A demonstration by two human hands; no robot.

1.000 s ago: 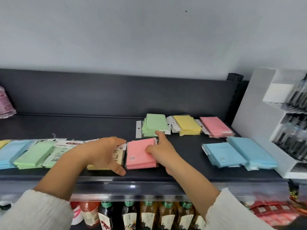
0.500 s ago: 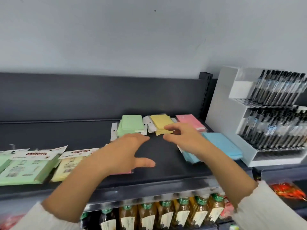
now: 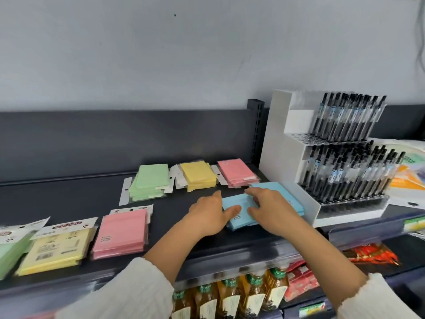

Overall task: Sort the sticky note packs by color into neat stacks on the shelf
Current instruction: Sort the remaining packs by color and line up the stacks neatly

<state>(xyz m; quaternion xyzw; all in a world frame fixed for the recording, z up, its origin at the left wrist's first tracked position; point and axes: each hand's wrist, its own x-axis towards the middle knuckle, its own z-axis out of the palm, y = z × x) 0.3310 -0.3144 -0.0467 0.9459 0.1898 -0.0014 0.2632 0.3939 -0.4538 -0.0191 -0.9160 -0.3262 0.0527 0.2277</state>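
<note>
On the dark shelf (image 3: 69, 196), a blue pack stack (image 3: 239, 212) lies at front right, with a second blue stack (image 3: 287, 196) just behind it. My left hand (image 3: 209, 215) touches the near stack's left side, thumb resting on top. My right hand (image 3: 269, 210) lies over its right side with fingers spread. At the back sit a green stack (image 3: 150, 181), a yellow stack (image 3: 197, 176) and a pink stack (image 3: 236, 172). Front left hold a pink stack (image 3: 122, 231), a yellow stack (image 3: 55, 249) and a green pack (image 3: 9, 252).
A white tiered pen display (image 3: 333, 157) full of black pens stands just right of the blue stacks. Bottles (image 3: 230, 293) and red packets (image 3: 368, 254) fill the shelf below. A grey wall rises behind.
Both hands left the front pink stack and moved right onto the near blue stack. The view swung right, bringing the pen display in.
</note>
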